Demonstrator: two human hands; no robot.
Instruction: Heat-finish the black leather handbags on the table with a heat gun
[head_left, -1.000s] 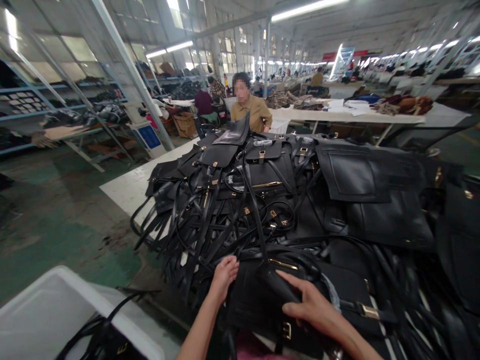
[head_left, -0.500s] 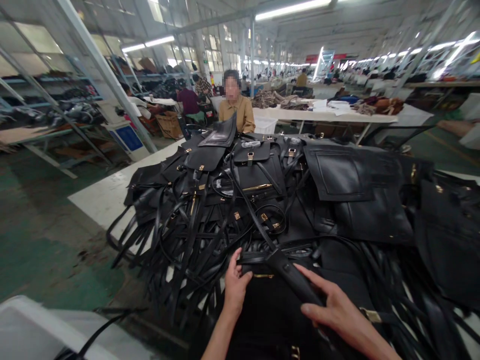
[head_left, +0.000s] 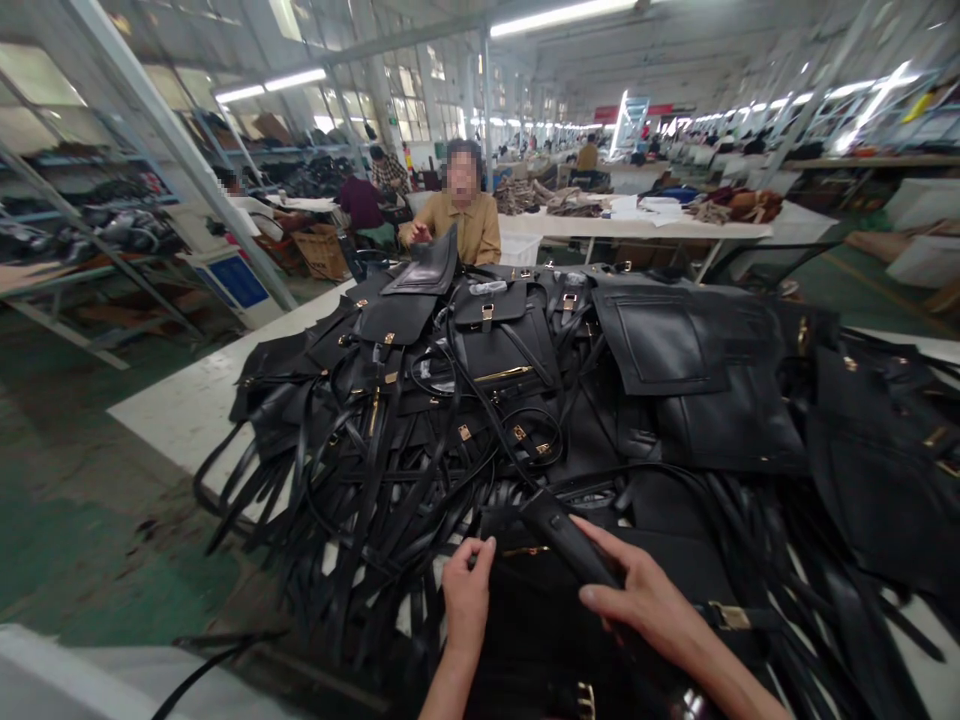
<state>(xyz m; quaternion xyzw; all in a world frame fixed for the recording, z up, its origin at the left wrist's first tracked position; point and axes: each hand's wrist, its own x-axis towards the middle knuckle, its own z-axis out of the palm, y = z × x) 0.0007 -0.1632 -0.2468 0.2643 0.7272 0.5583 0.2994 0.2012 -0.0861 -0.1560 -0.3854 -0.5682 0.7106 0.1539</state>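
Observation:
My right hand (head_left: 637, 590) is closed around a wide black shoulder strap (head_left: 559, 530), thumb on the near side and fingers along the far side. The strap slants up and left, narrowing into a thin strap on the pile. Left of it, my left hand (head_left: 466, 585) has thumb and forefinger pinched together at the side edge of a black leather bag (head_left: 525, 630). What lies between those fingertips is too dark to make out. The bag lies below both hands and shows a gold zip near its top and a gold buckle at the bottom of the view.
A large heap of black bags and straps (head_left: 390, 420) with gold buckles covers most of the white table (head_left: 165, 400). Across it sits a person in a tan shirt (head_left: 461, 225), one hand raised. A white bin (head_left: 60, 670) stands at lower left, a metal post (head_left: 187, 170) behind.
My left thumb and forefinger have come together from a spread pose. My right hand keeps its grip on the strap. The person across has raised a hand. The view has shifted slightly.

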